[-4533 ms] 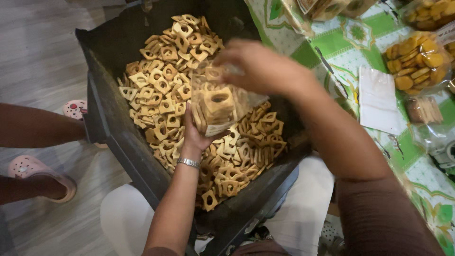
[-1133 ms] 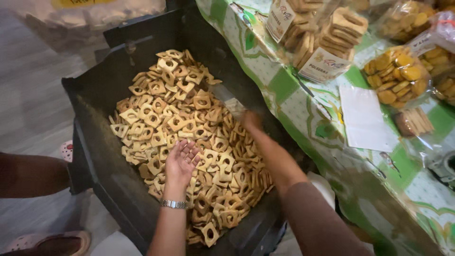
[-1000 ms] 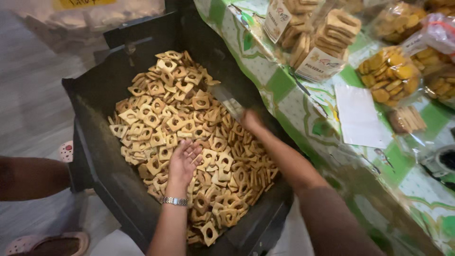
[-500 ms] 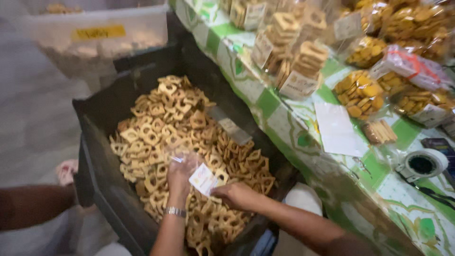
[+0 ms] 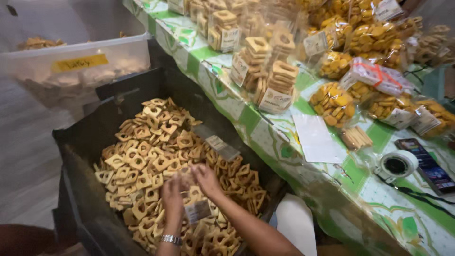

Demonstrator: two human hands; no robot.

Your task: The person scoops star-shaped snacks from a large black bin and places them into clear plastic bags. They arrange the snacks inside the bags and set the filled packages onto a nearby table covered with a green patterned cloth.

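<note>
Thing in hand: a small clear plastic bag with a white paper label (image 5: 198, 210), which we hold low over the heap of biscuits, near the front of the bin.
Left hand: our left hand (image 5: 171, 196), a metal watch band (image 5: 170, 239) at the wrist, grasps the bag's left edge, fingers curled round the film.
Right hand: our right hand (image 5: 204, 179) closes on the bag's upper right side; motion blur hides just how the fingers sit.
Handling: we judge the bag very light, limp and slippery, so it will sag and fold unless both hands keep its mouth spread; the edges by the opening look like the best place to hold it.
Contents: the pale brown, square, hollow-centred biscuits (image 5: 156, 156) look dry, stiff and brittle, so a hard squeeze would likely snap them.
Container: a large black plastic-lined bin (image 5: 76, 156) carries the heap; a second flat clear bag with a label (image 5: 219, 144) lies on the biscuits by the right wall.
Counter: the green-and-white patterned cloth on the counter (image 5: 246, 118) runs just right of the bin, crowded with packed stacks of square biscuits in clear bags (image 5: 279, 85) and bags of yellow round snacks (image 5: 332, 102).
Also there: a white sheet of paper (image 5: 315, 140), a roll of clear tape (image 5: 397, 165) and a dark phone (image 5: 426, 163).
In the way: the bin's high walls and the counter's edge hem in our right arm; a translucent white tub with a yellow label (image 5: 78, 64) stands behind the bin.
</note>
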